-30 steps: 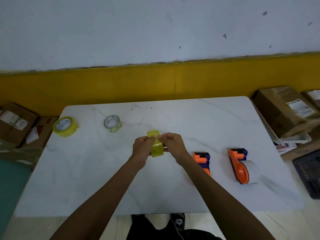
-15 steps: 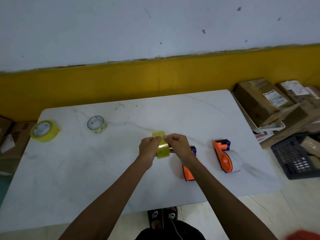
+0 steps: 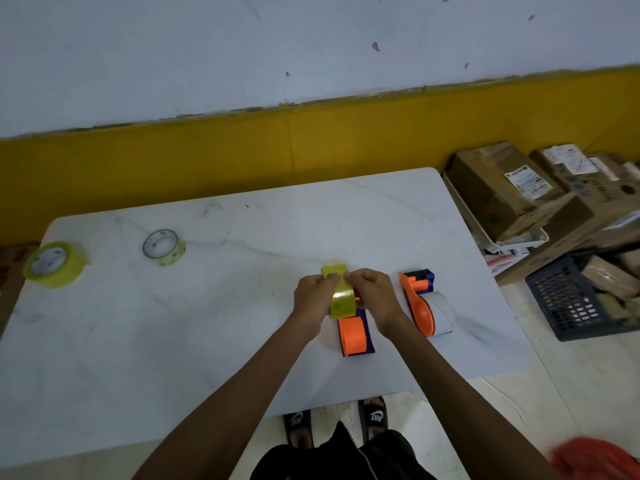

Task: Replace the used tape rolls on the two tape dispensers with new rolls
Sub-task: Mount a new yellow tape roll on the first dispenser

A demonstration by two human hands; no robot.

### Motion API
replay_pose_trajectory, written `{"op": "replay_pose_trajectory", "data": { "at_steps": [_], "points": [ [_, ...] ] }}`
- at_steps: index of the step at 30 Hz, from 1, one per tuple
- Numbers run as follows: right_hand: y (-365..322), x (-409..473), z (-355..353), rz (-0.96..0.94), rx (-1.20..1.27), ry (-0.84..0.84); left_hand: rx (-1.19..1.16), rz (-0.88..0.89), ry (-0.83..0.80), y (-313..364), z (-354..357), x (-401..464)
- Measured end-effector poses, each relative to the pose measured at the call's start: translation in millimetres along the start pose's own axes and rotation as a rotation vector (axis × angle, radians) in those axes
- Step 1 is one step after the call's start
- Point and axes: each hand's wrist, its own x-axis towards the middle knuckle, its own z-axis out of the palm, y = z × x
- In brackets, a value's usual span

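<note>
Currently we log one yellow-green translucent tape roll, pinched between left hand and right hand, both clamped on it, held just above the near orange-and-purple plastic dispenser on the white marble-look table. Second orange dispenser, with its white used roll, lies beside. Two further yellow rolls sit far left. Advice: we find the loose end first, then seat the core squarely on the hub.
</note>
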Motion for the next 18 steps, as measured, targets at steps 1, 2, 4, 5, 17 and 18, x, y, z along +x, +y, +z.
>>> {"op": "replay_pose_trajectory", "data": {
  "at_steps": [1, 2, 4, 5, 17, 18],
  "points": [
    [0, 0, -10, 0.008, 0.002, -0.002, 0.002, -0.008, -0.007, -1, 9, -1],
    [1, -1, -21, 0.02, 0.001, -0.006, 0.007, -0.014, -0.014, -2, 18, -3],
    [3, -2, -42, 0.041, 0.018, -0.029, 0.005, -0.021, -0.024, -5, 36, -7],
    [4, -3, -52, 0.054, 0.036, -0.044, 0.002, -0.025, -0.028, -7, 44, -9],
    [25, -5, -102, 0.174, 0.087, -0.097, 0.167, -0.019, 0.177, -29, 97, -21],
    [27, -4, -102, 0.196, 0.087, -0.082, 0.206, 0.01, 0.234, -30, 94, -22]
  ]
}}
